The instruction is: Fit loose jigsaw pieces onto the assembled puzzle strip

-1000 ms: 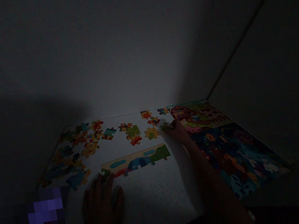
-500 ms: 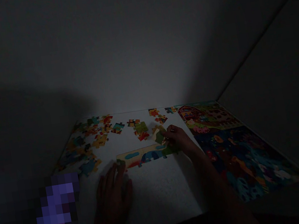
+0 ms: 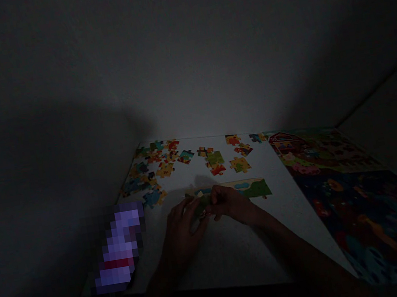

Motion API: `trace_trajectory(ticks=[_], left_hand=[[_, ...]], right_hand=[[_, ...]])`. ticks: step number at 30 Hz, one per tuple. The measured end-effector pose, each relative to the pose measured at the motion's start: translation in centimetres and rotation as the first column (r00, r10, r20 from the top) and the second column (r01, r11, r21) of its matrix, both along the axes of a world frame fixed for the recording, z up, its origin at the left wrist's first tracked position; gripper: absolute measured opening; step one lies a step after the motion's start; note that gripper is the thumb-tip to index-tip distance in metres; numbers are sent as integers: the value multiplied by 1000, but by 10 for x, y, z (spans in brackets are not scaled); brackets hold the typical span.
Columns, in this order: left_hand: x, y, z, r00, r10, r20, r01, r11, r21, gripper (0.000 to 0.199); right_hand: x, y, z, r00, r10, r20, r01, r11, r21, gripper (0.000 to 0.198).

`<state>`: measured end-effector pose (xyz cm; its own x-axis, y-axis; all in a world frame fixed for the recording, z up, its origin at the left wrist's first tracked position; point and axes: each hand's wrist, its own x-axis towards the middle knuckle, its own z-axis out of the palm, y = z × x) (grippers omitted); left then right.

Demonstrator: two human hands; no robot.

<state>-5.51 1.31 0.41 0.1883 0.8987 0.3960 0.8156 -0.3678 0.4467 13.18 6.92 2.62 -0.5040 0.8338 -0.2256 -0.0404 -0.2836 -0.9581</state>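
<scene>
In the dim head view, a small green puzzle piece (image 3: 204, 201) is between my two hands. My right hand (image 3: 230, 205) pinches its right side with thumb and bent fingers. My left hand (image 3: 181, 229) has index finger and thumb around its left side; the exact contact is dark. Just behind the hands lies a joined strip of puzzle pieces (image 3: 259, 187), with green ground and a blue patch. My hands cover much of the strip's left and middle part.
Loose puzzle pieces (image 3: 166, 169) are heaped at the table's back left. Several more, among them a yellow piece (image 3: 240, 164) and a green piece (image 3: 214, 158), lie behind the strip. Assembled puzzles (image 3: 364, 222) cover the right side. A blurred-out purple object (image 3: 119, 251) stands at left.
My right hand has brought the green piece leftward and nearer, to my left hand. My left hand has left the strip's left end and come to the piece. The view has shifted left.
</scene>
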Motion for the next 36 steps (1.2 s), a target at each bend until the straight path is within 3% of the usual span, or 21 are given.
trace_trajectory(ticks=[5,8,11,14,19,25,29,36], left_hand=[[-20,1,-2,998,-69,-11,69,997,-28,45],[-35,5,-3,999,-32,-14,31,997,-64,42],[-47,11,-1,999,28,-33,-32,992,-120,40],[-53,16,1,999,19,-42,-26,984,-178,41],[-49,19,-2,999,6,-53,-16,983,-184,41],[-37,15,-5,990,88,-107,-92,995,-34,40],[-34,15,-3,977,66,-201,-74,997,-31,42],[-30,15,0,954,56,-295,-69,997,-34,43]], right_hand=[[-2,-3,-5,993,114,-27,-113,993,22,45],[4,0,-4,989,28,146,-59,977,206,31],[21,10,1,874,-261,410,5,849,528,20],[41,20,4,758,-379,530,-111,727,678,17],[58,30,-6,681,-395,617,-261,656,708,13],[67,33,-18,675,-393,624,-262,663,701,11],[71,37,-22,654,-405,639,-262,671,693,14],[74,41,-28,682,-416,601,-272,619,737,13]])
